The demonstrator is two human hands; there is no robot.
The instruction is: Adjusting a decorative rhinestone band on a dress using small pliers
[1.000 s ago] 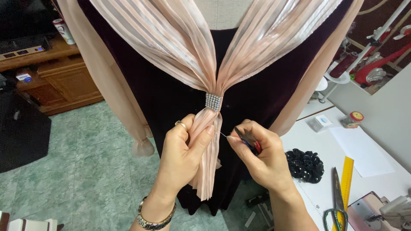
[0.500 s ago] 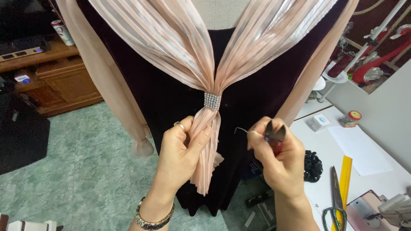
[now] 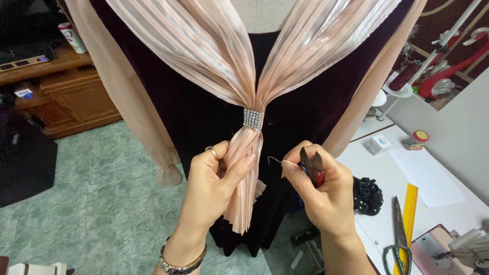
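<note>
Even, soft indoor light, bright sheen on the pleated pink scarf [image 3: 219, 56], dark dress [image 3: 193, 112] underexposed, faint shadows, sharp focus, slight edge stretch

The green-handled scissors [image 3: 399, 244] are cut off by the bottom edge, and the small snips [image 3: 311, 164] sit mostly hidden in the right hand [image 3: 326, 196].

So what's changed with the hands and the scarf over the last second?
The right hand, holding small red-handled snips and a needle, drew back to the right, away from the pink pleated scarf. The left hand kept its pinch on the scarf below the rhinestone band; the dark dress stayed put.
</note>
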